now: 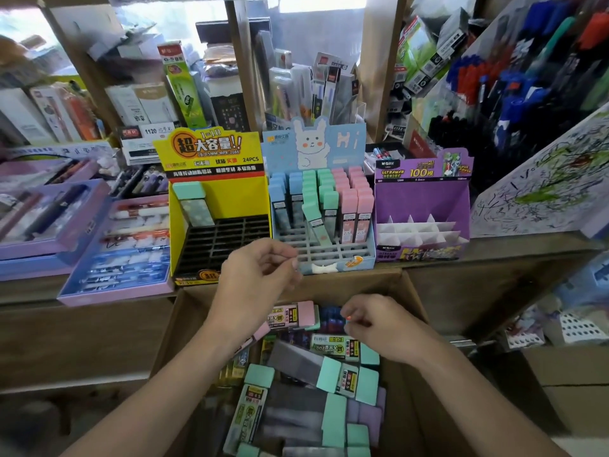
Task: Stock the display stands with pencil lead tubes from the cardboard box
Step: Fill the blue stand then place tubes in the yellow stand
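Obs.: cardboard box [409, 311] sits below the shelf edge, directly under both hands, and is packed with lead tubes [333, 377] lying flat, with mint, pink and lilac caps; long axes mixed, most running left-right or slightly slanted across the box. Right hand [379, 328] is down at the far end of the box, fingers curled, tips touching or just beside a dark blue tube [329, 318]; whether they already pinch it cannot be told (blur). Left hand [260, 275] is raised between the box and the stands, fingers loosely curled, thumb close to forefinger, nothing visible in it. So the right hand is nearer the stock and the left nearer the stands. Stands, left to right on the shelf: yellow stand [230, 199], black grid nearly bare, mint-capped tubes only at its back-left corner; blue stand [329, 249], back rows filled upright in blue, mint and pink, front rows open, one mint tube [313, 215] leaning rather than seated; purple stand [421, 199], white dividers with no tubes seen. Judgement: any tube picked must be lifted up and away from the body, then turned from flat to upright to drop into a cell.
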